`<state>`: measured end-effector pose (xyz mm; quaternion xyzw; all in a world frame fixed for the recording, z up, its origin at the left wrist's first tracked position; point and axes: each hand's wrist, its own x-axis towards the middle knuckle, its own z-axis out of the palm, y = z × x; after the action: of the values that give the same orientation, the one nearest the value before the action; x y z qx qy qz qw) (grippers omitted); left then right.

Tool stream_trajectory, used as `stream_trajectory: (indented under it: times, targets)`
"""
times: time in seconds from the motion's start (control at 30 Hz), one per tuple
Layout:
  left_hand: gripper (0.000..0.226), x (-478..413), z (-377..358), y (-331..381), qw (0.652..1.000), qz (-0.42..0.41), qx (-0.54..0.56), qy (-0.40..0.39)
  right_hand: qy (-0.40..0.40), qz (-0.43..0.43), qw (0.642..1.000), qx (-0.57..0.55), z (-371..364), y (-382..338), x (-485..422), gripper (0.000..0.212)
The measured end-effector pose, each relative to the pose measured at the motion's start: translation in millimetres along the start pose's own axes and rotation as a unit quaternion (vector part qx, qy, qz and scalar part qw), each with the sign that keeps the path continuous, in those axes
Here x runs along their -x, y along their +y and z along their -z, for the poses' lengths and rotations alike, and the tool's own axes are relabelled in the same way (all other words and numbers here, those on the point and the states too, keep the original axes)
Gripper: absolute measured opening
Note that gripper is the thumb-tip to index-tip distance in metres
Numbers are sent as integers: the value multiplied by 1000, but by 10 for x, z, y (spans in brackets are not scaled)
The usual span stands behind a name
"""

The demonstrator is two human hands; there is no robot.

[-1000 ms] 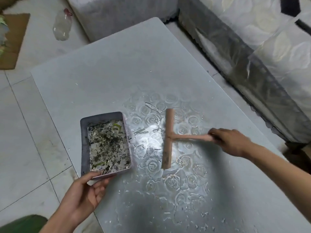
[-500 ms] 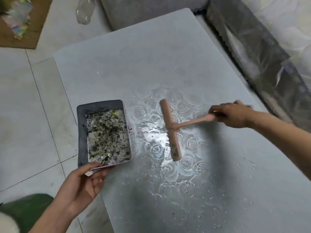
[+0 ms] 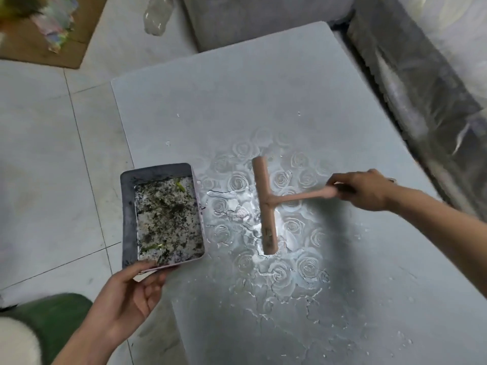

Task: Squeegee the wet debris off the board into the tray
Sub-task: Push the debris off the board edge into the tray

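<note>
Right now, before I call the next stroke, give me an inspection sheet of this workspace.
Surface: grey rose-embossed board, wet film around its centre, white specks toward the near right.
Job's things: pink T-shaped plastic squeegee, blade on the board, apart from the tray; dark rectangular tray at the board's left edge, holding dark wet debris.
Clutter: clear plastic bottle and brown cardboard sheet on the floor.
Grips: left hand holds the tray's near edge; right hand grips the squeegee handle.
Cables: nothing seen.
Surroundings: pale tiled floor, grey upholstered furniture beyond the board.

One head-worn camera looks steeply down, close over the board (image 3: 263,88).
</note>
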<state>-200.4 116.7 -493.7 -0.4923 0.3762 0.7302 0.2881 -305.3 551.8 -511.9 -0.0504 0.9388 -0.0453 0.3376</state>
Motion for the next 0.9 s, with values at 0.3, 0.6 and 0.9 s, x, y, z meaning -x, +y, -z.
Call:
stream_trajectory:
  times: [0.3,0.6,0.9]
  targets:
    - [10,-18,299,235,1000,-18,9,12,0,-79,997,28,329,694,344,16]
    - [16,-100,635,368,999,-17,36,-4,17,35,999,-25,-184,-399,105,25]
    - [26,-273,1125,635,999,-11,38,36,-17,-107,994,-31,-226,-342,693,18]
